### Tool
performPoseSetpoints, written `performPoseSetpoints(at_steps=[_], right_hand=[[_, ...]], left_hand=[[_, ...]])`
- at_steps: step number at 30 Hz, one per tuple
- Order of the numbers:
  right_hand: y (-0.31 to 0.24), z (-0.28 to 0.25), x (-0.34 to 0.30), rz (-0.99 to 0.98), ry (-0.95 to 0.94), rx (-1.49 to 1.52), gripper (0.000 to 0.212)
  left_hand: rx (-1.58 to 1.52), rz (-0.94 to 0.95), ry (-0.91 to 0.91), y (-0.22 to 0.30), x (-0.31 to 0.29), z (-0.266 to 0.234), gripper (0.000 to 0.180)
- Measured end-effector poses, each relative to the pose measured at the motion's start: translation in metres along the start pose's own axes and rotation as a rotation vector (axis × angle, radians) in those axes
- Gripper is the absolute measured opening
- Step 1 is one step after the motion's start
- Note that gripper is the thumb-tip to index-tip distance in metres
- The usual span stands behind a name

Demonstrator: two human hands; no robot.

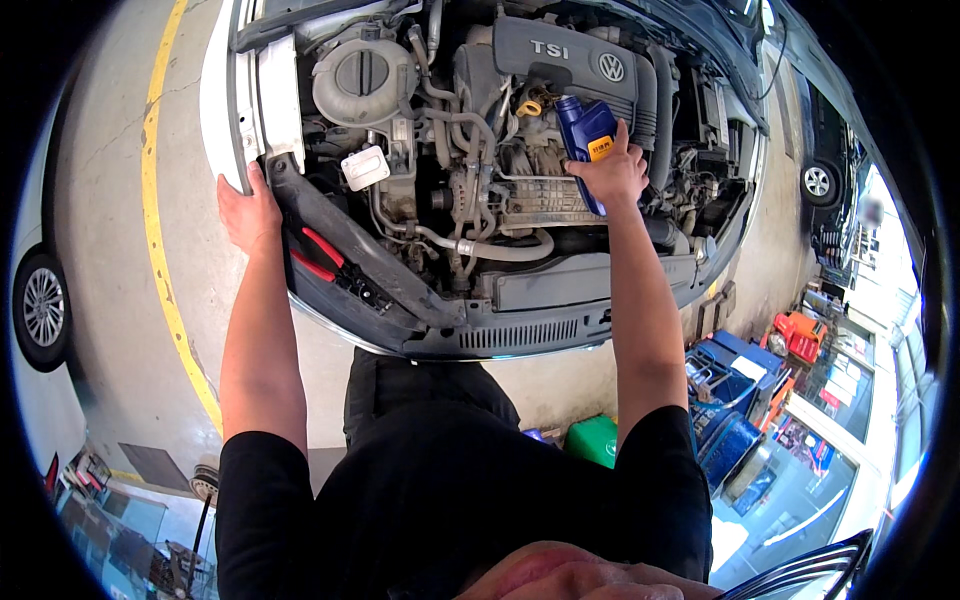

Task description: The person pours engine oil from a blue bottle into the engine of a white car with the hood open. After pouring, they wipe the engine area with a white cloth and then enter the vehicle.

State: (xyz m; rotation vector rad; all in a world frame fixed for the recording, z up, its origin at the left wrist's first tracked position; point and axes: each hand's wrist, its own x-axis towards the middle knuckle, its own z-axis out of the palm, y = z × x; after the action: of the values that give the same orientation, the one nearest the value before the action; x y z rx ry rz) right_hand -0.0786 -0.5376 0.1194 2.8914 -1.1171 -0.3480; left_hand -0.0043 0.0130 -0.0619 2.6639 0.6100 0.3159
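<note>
blue oil bottle (pixel 583 135) over engine, tipped | orange label (pixel 600 150) on its side | right hand (pixel 612 172) holding it

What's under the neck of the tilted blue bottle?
The blue bottle, held in the right hand, tips toward a yellow-ringed filler opening beside the engine cover. The bottle's mouth and any flow cannot be made out.

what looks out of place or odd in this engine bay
Red-handled pliers lie loose on the front edge of the engine bay, just beside the left hand resting there; a tool left there looks out of place. The right hand holds a blue oil bottle tipped over the engine; no spill is visible.
</note>
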Motion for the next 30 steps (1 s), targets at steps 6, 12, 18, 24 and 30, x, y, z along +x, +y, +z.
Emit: performPoseSetpoints(at_steps=[6, 12, 18, 24, 30], right_hand=[[0.000, -0.001, -0.002, -0.004, -0.008, 0.003, 0.136], [0.004, 0.004, 0.000, -0.003, -0.004, 0.000, 0.138], [0.002, 0.000, -0.002, 0.003, -0.014, 0.000, 0.136], [-0.001, -0.003, -0.002, 0.003, -0.025, -0.002, 0.136], [0.003, 0.001, 0.000, 0.001, -0.014, -0.014, 0.136]], left_hand=[[-0.011, 0.002, 0.008, -0.007, 0.002, 0.004, 0.088], [0.023, -0.001, -0.037, -0.003, 0.002, 0.002, 0.089], [0.033, 0.026, -0.003, -0.007, 0.001, 0.006, 0.088], [0.088, 0.416, 0.038, -0.046, 0.009, 0.024, 0.070], [0.063, 0.412, 0.030, -0.039, 0.009, 0.021, 0.061]])
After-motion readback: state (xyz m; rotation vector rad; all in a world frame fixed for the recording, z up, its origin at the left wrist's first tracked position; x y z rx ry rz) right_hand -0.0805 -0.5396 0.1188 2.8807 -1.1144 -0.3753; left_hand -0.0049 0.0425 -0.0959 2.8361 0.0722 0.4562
